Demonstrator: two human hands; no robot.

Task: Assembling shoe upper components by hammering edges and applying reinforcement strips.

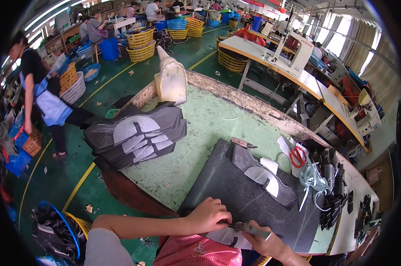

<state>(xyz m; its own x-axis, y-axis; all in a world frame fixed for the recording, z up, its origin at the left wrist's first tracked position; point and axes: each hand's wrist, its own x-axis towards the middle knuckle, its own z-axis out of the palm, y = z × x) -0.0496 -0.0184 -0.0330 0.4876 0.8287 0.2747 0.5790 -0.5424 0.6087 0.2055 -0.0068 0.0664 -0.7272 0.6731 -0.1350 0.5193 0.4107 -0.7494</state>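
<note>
My left hand (211, 215) is at the near edge of the black mat (216, 177), its fingers curled onto a flat dark cut piece with a pale patch (238, 239). Close beside it, my right hand (267, 241) grips a hammer (255, 230), whose round metal head is over the piece near my left fingertips. Part of the piece is hidden by my hands. Farther along the mat lies another dark cut piece with a white patch (264, 179). A layered pile of similar pieces (140, 133) rests at the table's left side.
Red-handled scissors (298, 157), pale blue cords (313, 179) and dark strips (335, 204) lie to the right. A glue-stained container (171, 82) stands at the far corner. A person (41, 97) is at the left; sewing machines (300, 53) and yellow baskets (140, 53) stand beyond.
</note>
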